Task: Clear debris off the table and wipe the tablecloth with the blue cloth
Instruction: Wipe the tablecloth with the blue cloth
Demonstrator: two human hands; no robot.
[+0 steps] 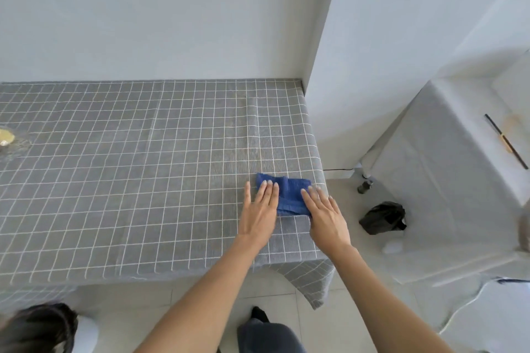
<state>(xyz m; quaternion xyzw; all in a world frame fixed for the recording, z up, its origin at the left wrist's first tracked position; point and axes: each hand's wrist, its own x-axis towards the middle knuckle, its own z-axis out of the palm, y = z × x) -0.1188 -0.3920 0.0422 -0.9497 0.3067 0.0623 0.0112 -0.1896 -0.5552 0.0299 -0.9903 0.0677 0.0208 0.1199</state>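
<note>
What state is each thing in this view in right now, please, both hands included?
blue cloth: folded, flat on the tablecloth near its right edge, under both hands.
left hand: open, fingers straight, pressing the cloth's left end.
right hand: open, fingers straight, pressing the cloth's right end.
tablecloth: spread flat, stained around the debris.
yellowish debris: still on the far left edge.
black bag: crumpled on the floor.

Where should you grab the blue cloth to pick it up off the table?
Probably the bare middle of the blue cloth, pinched from above. It lies folded and flat on the grey checked tablecloth, with the left hand and right hand pressing its two ends flat, so only the middle fold is free to lift.
</note>
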